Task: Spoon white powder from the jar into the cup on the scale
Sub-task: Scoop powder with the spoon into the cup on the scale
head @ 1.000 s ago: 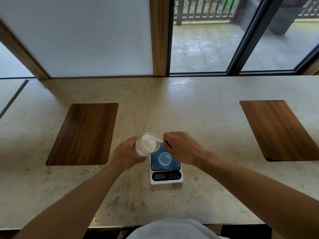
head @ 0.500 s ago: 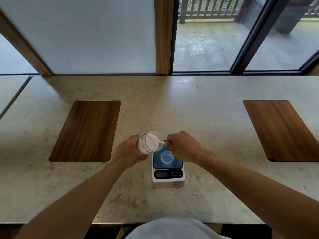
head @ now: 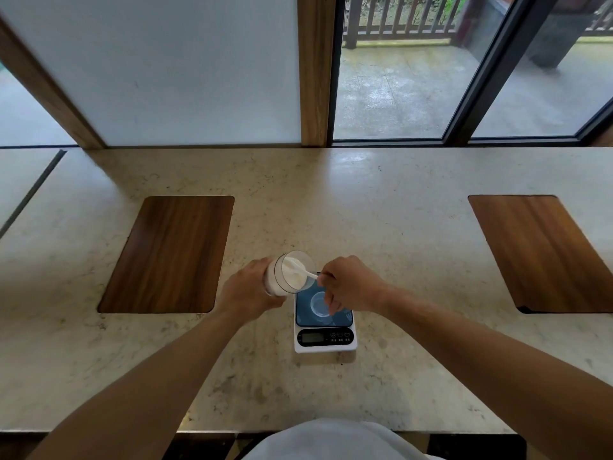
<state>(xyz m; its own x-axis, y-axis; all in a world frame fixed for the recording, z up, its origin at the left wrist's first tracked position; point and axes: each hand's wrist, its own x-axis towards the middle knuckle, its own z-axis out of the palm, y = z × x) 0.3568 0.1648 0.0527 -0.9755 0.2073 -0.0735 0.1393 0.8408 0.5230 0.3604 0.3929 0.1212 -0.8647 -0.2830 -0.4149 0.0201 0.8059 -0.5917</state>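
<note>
A clear glass jar (head: 285, 277) of white powder is tilted with its mouth toward me and to the right, gripped by my left hand (head: 247, 290). My right hand (head: 350, 283) pinches the handle of a white spoon (head: 303, 270), whose bowl sits inside the jar's mouth, heaped with powder. Just below the jar stands a small white scale (head: 325, 340) with a blue platform and a dark display. A small clear cup (head: 319, 303) stands upright on the platform, partly hidden by my right fingers.
The scale sits on a pale marble counter (head: 381, 227). Dark wooden inlays lie at the left (head: 169, 254) and the right (head: 544, 250). A frosted panel, a wooden post and glass doors rise behind the counter. The counter's front edge is near my body.
The spoon's bowl has gone deeper into the jar's mouth and come up loaded with powder. Both hands stay over the scale; my head has shifted slightly.
</note>
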